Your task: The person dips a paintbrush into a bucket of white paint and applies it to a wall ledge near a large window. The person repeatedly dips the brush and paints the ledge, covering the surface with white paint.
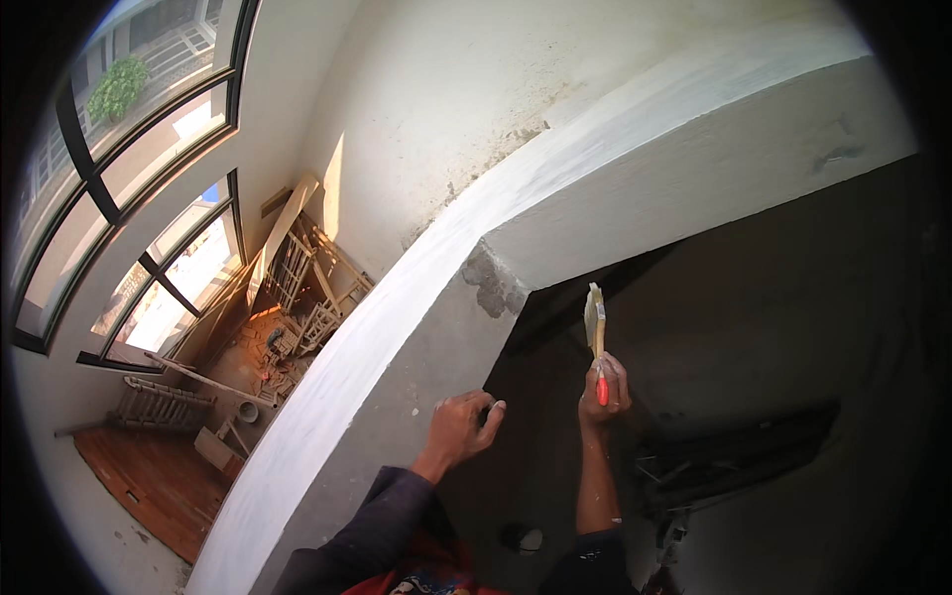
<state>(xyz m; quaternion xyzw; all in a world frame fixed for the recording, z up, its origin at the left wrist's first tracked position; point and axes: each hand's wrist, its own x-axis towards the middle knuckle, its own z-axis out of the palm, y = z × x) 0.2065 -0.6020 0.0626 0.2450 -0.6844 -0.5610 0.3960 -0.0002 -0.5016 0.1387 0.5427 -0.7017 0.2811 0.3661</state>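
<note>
My right hand [607,385] is closed around the handle of a paintbrush [596,322]. The brush stands upright, with its pale head up and a red handle end showing below my fingers. Dark space lies behind it. My left hand [460,428] is beside the grey inner face [397,436] of a wall opening, fingers loosely curled and thumb apart. Nothing shows in it, though its palm is hidden. Above both hands, a rough dark grey patch [491,283] marks the corner of the opening. A white painted band [342,382] runs along the wall edge.
Far below on the left, a room holds piled wooden boards and frames [297,268], a bucket [248,411] and a reddish-brown floor area [149,486]. Dark-framed windows [104,198] stand at the far left. A pale container [526,538] sits low in the shade.
</note>
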